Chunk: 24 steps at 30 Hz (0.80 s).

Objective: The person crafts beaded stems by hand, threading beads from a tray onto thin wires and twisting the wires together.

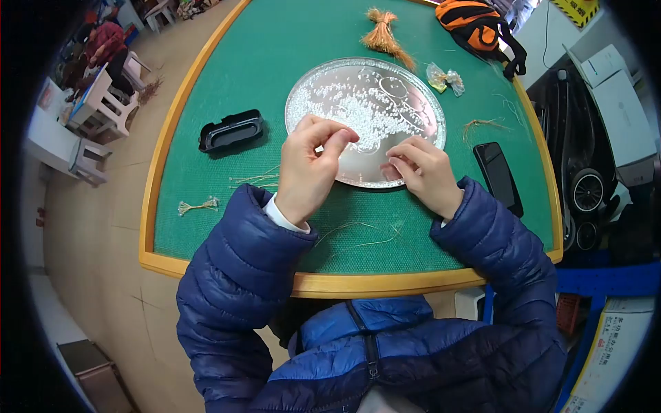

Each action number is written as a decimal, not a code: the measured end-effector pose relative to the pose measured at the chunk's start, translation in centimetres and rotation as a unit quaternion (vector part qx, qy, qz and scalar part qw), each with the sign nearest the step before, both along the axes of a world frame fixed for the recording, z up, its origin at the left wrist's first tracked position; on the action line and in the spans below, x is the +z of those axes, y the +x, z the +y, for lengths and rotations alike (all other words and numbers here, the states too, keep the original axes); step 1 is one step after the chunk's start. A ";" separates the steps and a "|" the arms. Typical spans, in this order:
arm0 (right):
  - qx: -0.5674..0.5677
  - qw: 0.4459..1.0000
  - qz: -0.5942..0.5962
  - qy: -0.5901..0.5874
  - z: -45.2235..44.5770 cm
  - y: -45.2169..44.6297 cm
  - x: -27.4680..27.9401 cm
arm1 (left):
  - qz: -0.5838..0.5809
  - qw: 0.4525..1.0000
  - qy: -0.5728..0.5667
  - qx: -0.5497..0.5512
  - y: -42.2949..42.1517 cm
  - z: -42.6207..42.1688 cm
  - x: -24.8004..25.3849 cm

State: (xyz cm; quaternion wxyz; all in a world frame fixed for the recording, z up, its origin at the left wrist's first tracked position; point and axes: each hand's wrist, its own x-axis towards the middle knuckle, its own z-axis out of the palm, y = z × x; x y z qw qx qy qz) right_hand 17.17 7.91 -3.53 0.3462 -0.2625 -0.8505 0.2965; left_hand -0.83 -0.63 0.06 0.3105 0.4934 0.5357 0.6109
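My left hand (310, 162) hovers over the near left side of a round silver tray (354, 167), thumb and forefinger pinched together. To its right, my right hand (425, 171) is above the tray's near right edge, its fingertips also closed in a pinch. Whatever either pinch holds is too fine to make out. Many tiny white beads (368, 118) lie scattered across the tray, thickest in the middle and at the left. Thin straw-coloured strands (358, 226) rest on the green mat below my hands, and more strands (256, 180) lie beside my left wrist.
A black open case (232, 132) and a small tied bundle (198, 205) lie left. A phone (498, 177) lies right. Beyond the tray are a straw-coloured bundle (383, 36), a plastic bag (445, 79) and an orange-black backpack (475, 27). A wooden rim (385, 282) borders the table.
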 end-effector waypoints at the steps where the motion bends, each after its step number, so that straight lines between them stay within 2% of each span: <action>1: -0.002 0.999 -0.016 0.051 0.3 -0.3 -0.2 | 0.048 0.999 0.002 0.018 0.0 0.0 0.0; 2: -0.005 0.994 -0.032 0.102 0.5 -0.5 -0.2 | 0.097 0.995 0.005 0.035 0.0 -0.1 0.0; 7: -0.047 0.990 -0.086 0.106 1.1 -1.8 0.2 | 0.190 0.977 0.046 0.090 0.0 -0.1 -0.9; 13: -0.048 0.988 -0.113 0.095 1.8 -2.0 0.2 | 0.236 0.966 0.045 0.092 0.4 -0.2 -1.4; 18: -0.051 0.995 -0.087 0.016 1.9 -1.9 -0.4 | 0.257 0.957 0.056 0.126 1.0 0.2 -1.6; 22: -0.040 0.992 0.053 -0.104 1.9 -1.2 -1.0 | 0.280 0.945 0.103 0.136 1.9 1.0 -1.9; 24: -0.043 0.987 0.057 -0.142 1.7 -1.0 -0.8 | 0.341 0.921 0.126 0.142 2.2 1.3 -2.5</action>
